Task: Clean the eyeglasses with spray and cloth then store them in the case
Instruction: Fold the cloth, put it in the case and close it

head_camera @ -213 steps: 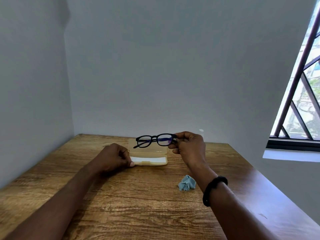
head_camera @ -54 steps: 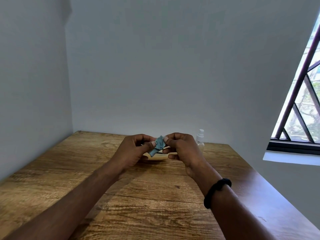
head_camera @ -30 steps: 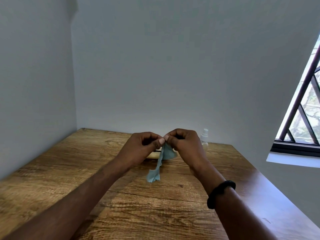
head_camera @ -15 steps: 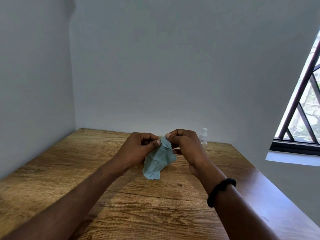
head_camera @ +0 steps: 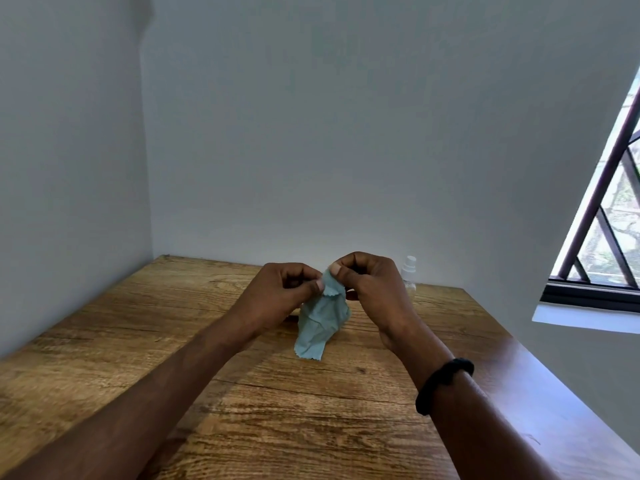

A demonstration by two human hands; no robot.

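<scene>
view from a head camera looking down at a wooden table [head_camera: 138, 341] set in a pale corner, a barred window [head_camera: 609, 220] at right. two bare hands meet above the table's middle. the left hand [head_camera: 280, 296] and right hand [head_camera: 374, 289] each pinch the top edge of a small blue-green cloth [head_camera: 320, 323] between thumb and forefinger, the other fingers curled. the cloth hangs crumpled between them, its long axis nearly upright, its lower corner close to the wood. a clear spray bottle [head_camera: 409, 275] stands upright just behind the right hand, so that hand is probably the nearer one to reach it. the eyeglasses and case are not visible, perhaps hidden behind the hands. a dark band [head_camera: 443, 382] circles the right wrist.
</scene>
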